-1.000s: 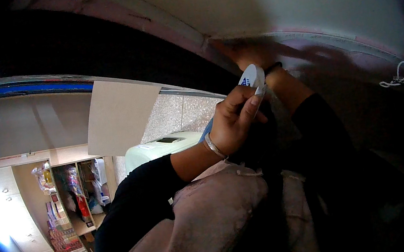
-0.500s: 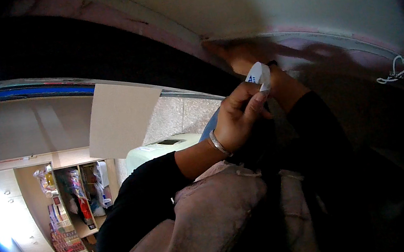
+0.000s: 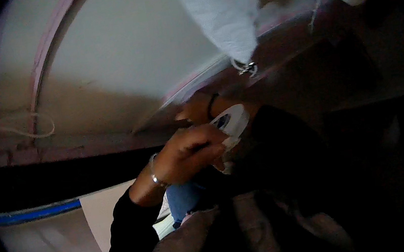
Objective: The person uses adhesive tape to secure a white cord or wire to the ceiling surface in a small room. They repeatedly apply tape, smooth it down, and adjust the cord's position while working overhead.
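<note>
Pale wall [image 3: 135,43] beyond, the left hand [image 3: 187,152] gripped a white ring [image 3: 241,122]; whether the right hand [image 3: 196,110] was closed was unclear.

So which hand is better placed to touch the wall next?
Probably the right hand: it is close beside the pale wall, while the left hand is farther back and busy holding a white roll.

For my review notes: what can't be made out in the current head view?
Head view:
Right hand: what it grips, if anything, is lost in shadow and blur.
White roll: one side covered by the left hand; dark marking blurred.
Pale green box: all but a sliver hidden by sleeve and clothes.
White cloth: cut off by the top edge.
</note>
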The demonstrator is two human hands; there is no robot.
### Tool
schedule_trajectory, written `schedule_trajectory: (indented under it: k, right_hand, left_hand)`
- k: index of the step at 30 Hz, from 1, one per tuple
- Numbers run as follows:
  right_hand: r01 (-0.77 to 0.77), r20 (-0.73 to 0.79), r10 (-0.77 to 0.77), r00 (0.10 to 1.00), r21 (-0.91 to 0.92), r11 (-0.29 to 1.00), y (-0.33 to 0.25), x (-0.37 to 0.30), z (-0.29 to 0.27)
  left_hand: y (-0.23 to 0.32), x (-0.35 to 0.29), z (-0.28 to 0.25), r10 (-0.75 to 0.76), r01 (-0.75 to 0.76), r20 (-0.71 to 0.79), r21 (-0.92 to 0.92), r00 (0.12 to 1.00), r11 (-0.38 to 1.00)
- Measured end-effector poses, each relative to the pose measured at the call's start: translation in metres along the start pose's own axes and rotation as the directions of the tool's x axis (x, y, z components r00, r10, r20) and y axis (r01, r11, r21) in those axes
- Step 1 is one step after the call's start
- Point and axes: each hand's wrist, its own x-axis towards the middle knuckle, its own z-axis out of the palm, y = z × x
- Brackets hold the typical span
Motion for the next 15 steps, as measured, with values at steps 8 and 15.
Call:
schedule_trajectory:
  k: [8,15]
  right_hand:
    - [-0.36,-0.096,0.354,0.93,-0.062,0.931,-0.001,-0.082,-0.035]
    - [-0.526,-0.191,0.516,0.835,0.0,0.851,-0.044,-0.112,-0.055]
  left_hand:
    - [0.024,0.077,0.024,0.152,-0.159,0.304,-0.004,0.94,0.987]
    - [0.039,0.098,0.028,0.182,-0.243,0.208,0.321,0.961,0.915]
